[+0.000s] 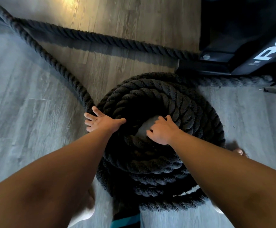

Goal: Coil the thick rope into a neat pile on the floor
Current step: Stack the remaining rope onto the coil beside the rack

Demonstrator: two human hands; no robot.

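1. Head view: floor is carrying the thick rope, lying coiled at frame centre, with its loose run trailing to the upper left.
2. Black machine base is crowding the pile from the upper right.
3. Left hand, fingers spread, is pressing the outer turn; right hand, fingers curled, is gripping the inner rim.
4. Risk: the stiff loose run may be tugging sideways, spilling the top turns if pressure eases.
5. No containers are showing.

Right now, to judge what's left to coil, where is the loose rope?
Head view: the loose rope leaves the coil at the left hand, runs up-left over the floor, meeting a length that runs right to the black equipment.
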